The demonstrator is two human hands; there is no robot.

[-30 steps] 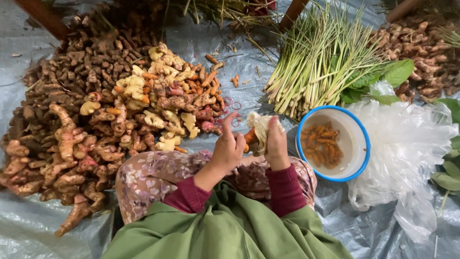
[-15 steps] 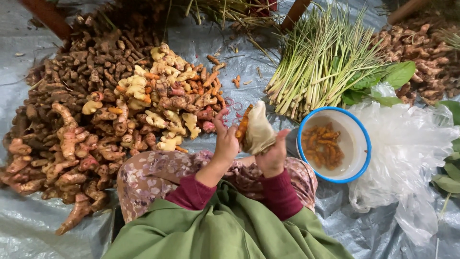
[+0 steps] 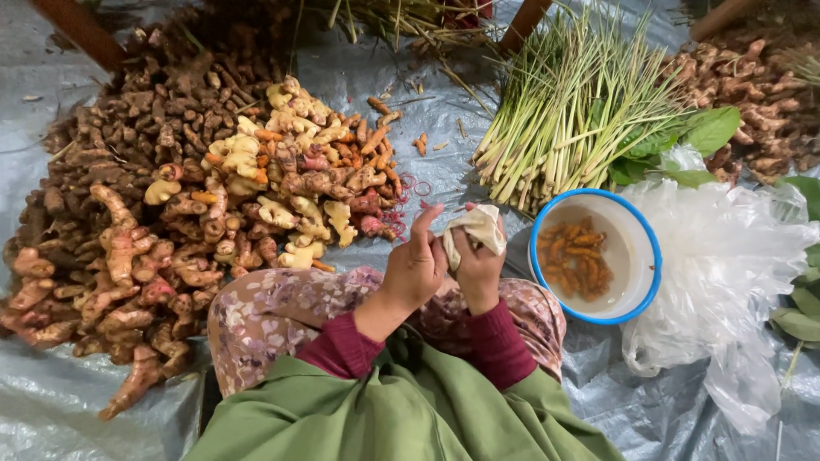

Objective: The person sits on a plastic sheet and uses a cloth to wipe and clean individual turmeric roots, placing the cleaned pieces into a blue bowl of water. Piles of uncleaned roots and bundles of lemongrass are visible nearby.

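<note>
While both hands' fingers (image 3: 472,248) clutch it, the pale bag (image 3: 478,226) slants up toward the bowl (image 3: 649,248).

Between the two hands, the pale cloth-like bundle (image 3: 478,229) is mostly covered by the right hand (image 3: 478,269), so what it wraps cannot be told. The left hand (image 3: 414,265) shows only its back; its palm faces away. Far right of the hands, the leaves (image 3: 799,312) run off the edge. Beyond them, the brown roots (image 3: 752,94) are cut by the top corner. Left of the hands, the root heap (image 3: 111,248) buries its lower layers.
</note>
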